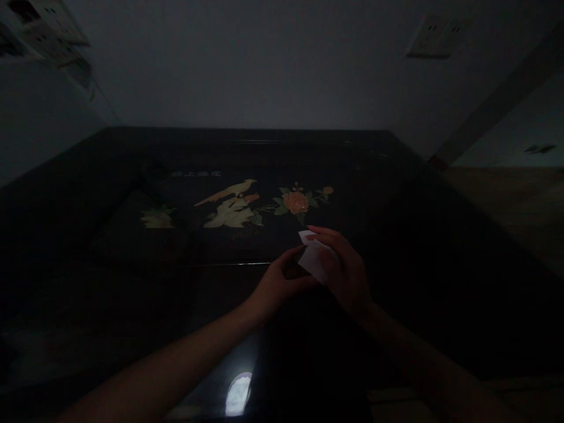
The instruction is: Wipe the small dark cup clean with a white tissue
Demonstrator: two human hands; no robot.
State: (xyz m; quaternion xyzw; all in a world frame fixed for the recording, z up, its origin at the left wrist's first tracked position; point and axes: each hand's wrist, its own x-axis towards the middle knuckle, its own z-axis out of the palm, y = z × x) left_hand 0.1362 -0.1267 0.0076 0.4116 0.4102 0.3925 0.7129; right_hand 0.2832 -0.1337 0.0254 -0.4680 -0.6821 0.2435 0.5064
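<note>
Both hands meet above the near half of a glossy black table (211,294). In my right hand (348,267) is a white tissue (318,261), pinched under curled fingers. My left hand (277,282) curves its thumb and fingers round the tissue's left side, where something dark seems to sit; the dim light hides what it is. The tissue touches or nearly touches that dark thing. Just beyond the hands, the tabletop carries a coloured picture of a flower (295,202) and a bird (233,191) on a pale rock.
A pale wall (264,70) stands behind the table, with a wall socket (436,36) at right and more sockets (53,35) at upper left. A bright reflection (238,393) shows on the near surface. Brown floor (506,194) lies to the right. The room is very dark.
</note>
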